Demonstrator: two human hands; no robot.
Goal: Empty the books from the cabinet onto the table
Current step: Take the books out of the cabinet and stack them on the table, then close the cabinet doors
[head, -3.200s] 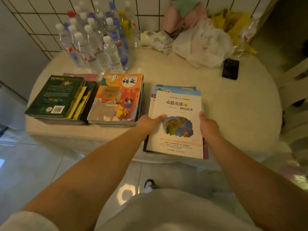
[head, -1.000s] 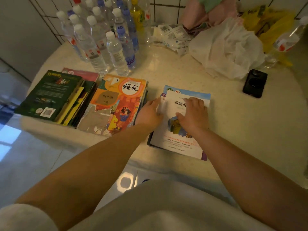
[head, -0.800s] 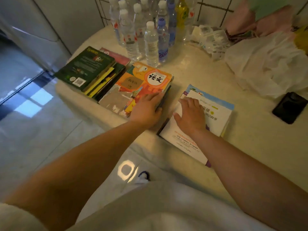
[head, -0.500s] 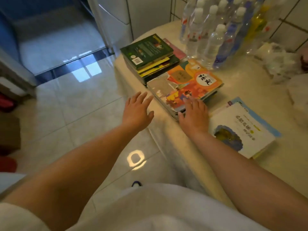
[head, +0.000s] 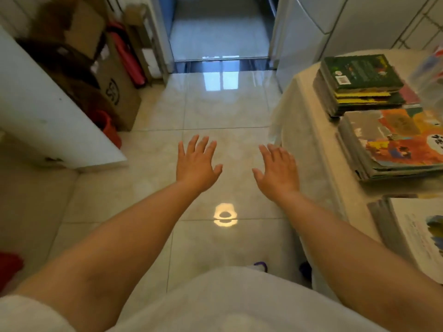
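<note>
Head view: left grip (head: pixel 195 167) and right grip (head: pixel 278 173) spread, holding nothing, books (head: pixel 393 144) on table (head: pixel 309 130) rightward.

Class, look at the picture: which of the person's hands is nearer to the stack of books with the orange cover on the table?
Right. The right hand hovers open beside the table edge, left of the orange-covered stack; the left hand hangs farther left over the floor.
</note>
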